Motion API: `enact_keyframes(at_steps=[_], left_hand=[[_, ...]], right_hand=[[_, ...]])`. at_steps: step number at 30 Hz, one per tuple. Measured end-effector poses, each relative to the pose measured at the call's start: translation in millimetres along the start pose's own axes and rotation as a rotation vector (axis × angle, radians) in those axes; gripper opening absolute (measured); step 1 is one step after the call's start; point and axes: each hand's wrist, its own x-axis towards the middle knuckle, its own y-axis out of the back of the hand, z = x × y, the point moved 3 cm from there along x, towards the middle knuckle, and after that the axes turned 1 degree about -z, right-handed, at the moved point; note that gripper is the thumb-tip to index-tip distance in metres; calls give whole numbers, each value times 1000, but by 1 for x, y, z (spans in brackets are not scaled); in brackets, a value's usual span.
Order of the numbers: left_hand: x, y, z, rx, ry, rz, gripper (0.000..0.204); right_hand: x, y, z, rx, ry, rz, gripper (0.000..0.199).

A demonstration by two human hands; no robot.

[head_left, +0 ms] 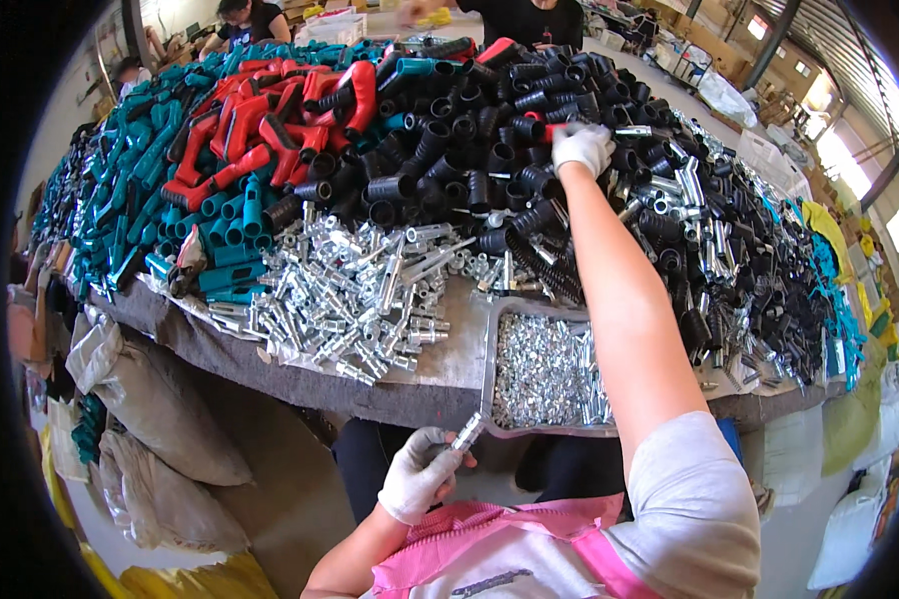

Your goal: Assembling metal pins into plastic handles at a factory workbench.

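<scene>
My left hand (418, 477), in a white glove with grey fingertips, is closed around a short silver metal fitting (466, 433). It is held low in front of my body, by the near corner of a grey tray (491, 367). My right arm is stretched far forward over the heap. My right hand (582, 149), also gloved, rests among black ribbed plastic sleeves (529, 180), beside a small red part (550, 132). Its fingertips are hard to make out, so I cannot tell whether it grips anything.
Small metal pieces fill the tray. Loose silver fittings (360, 299) lie left of it at the table's edge. Behind are red-and-black handles (240, 130) and teal housings (140, 170). Sacks (155, 399) stand below at left. People (534, 20) sit across the table.
</scene>
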Motion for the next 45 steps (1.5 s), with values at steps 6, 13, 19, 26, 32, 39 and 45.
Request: enact_keyframes(at_steps=[6, 13, 19, 26, 32, 39, 45], left_hand=[[-5, 9, 6, -35, -28, 36, 20], [-2, -26, 29, 41, 32, -211, 27], [-12, -37, 1, -108, 270, -343, 28], [-36, -55, -19, 224, 310, -425, 23], [-44, -36, -15, 88, 377, -542, 28], [-43, -52, -19, 271, 318, -460, 40], [-39, -49, -29, 231, 382, -411, 47]], right_hand=[[-48, 87, 50, 1634, -79, -453, 17], [-184, 209, 107, 797, 373, -1196, 63], [-236, 224, 121, 163, 1068, -1073, 45], [-324, 243, 124, 207, 1461, -965, 45], [-295, 250, 151, 594, 1029, -1020, 29], [-320, 242, 166, 605, 303, -1414, 36], [-322, 236, 170, 728, 718, -1094, 32]])
